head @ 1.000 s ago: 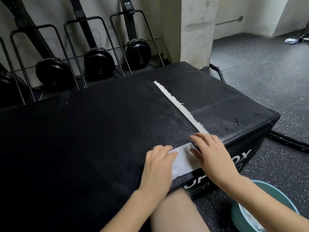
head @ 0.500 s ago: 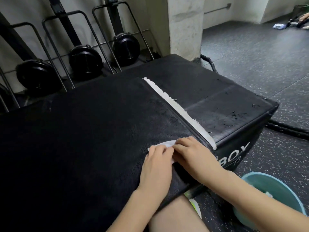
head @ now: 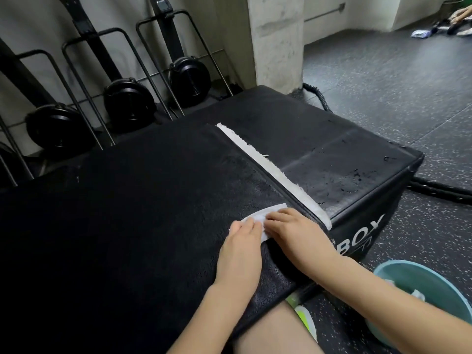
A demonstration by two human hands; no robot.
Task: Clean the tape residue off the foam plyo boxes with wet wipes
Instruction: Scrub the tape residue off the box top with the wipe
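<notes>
— Speckled dark gym floor [head: 383, 80] runs off to the right, with a pale concrete pillar [head: 277, 42] behind. What sits in front?

— Two black foam plyo boxes: a near one [head: 115, 213] and a far one [head: 332, 149], pushed together. A ragged white strip of tape residue [head: 270, 169] runs along the seam between them, down to the front edge.

— And the hands?

— Both lie on the near box by its front right corner. The left hand [head: 241, 247] rests flat with straight fingers pressing on a white wet wipe [head: 265, 213]; the right hand [head: 296, 232] presses the same wipe from the other side, fingers slightly bent. Most of the wipe is hidden beneath them.

— Anything hard to read?

— White lettering on the far box's front face shows only "BOX"; the rest is covered by the right forearm. A teal basin [head: 431, 284] at the lower right is cut off by the frame edge, with something white inside that I cannot identify. Black round machines in metal frames [head: 127, 103] stand along the back wall.
</notes>
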